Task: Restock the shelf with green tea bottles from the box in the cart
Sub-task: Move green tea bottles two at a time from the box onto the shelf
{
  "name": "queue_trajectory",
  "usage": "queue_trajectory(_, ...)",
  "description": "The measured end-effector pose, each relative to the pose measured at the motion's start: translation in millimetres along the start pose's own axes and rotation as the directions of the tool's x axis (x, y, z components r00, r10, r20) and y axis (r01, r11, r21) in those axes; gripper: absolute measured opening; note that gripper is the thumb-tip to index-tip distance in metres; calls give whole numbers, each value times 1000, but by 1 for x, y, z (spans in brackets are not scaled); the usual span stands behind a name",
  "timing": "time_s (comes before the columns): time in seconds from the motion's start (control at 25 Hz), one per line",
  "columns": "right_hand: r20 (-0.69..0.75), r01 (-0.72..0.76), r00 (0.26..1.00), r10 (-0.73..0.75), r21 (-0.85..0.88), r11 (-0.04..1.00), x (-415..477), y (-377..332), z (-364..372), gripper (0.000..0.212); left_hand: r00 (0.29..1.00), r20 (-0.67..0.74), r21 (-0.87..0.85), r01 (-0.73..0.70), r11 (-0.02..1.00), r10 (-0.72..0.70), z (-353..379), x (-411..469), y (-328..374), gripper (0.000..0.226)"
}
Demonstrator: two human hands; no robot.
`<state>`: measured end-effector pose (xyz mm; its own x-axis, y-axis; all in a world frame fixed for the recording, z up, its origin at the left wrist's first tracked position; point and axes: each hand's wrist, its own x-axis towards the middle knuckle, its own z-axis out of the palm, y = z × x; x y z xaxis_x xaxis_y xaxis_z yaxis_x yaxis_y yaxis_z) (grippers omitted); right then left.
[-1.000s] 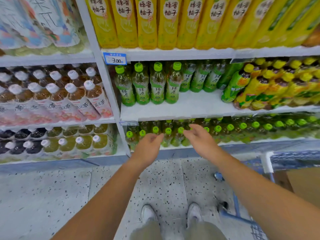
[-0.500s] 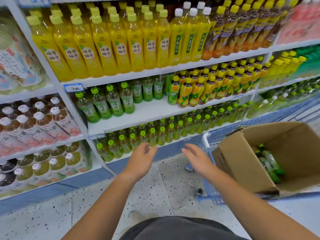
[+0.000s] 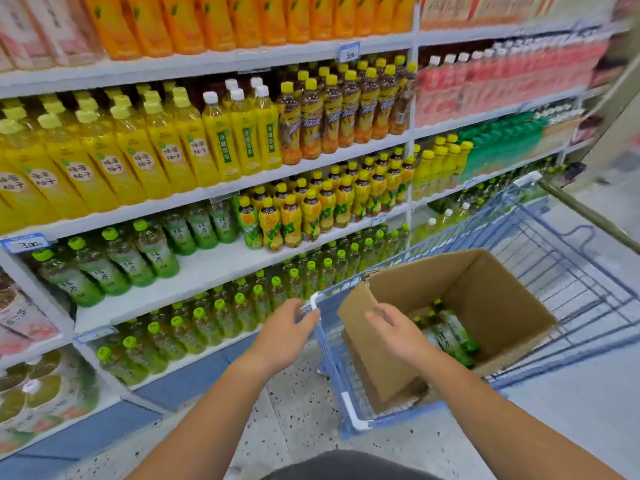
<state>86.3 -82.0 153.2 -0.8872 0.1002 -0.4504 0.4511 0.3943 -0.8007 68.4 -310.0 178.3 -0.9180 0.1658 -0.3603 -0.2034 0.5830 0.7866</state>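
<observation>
Green tea bottles (image 3: 152, 251) on shelf (image 3: 225, 268) labelled 绿茶; price tag (image 3: 26, 243) 3.00.

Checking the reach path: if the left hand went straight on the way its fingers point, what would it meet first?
Most likely the cart, at its white corner piece: the left hand aims its open fingers there and looks close, though depth is unclear.

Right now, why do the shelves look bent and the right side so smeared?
In the head view the wide-angle lens bows the white shelf; its upper right, the pink bottles, is smeared, probably by head motion; the green tea bottles in the cardboard box read sharper; light is even, without hard shadows.
</observation>
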Motion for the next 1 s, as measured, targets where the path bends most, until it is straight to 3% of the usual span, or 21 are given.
queue_trajectory(0.44,-163,-187,964,209,143,972,25,57,-107,51,943,330,-36,55,998,-40,116,89,71,53)
queue_trajectory(0.68,-260,-349,882,394,200,915,43,89,-135,57,834,542,37,99,994,-103,175,148,81,55)
queue_trajectory(0.8,-276,-413,849,451,186,892,64,107,-149,54,799,585,72,121,990,-140,203,168,87,56)
queue_trajectory(1.0,-229,-487,839,493,85,869,140,173,-166,57,772,591,115,205,972,-233,278,223,69,76)
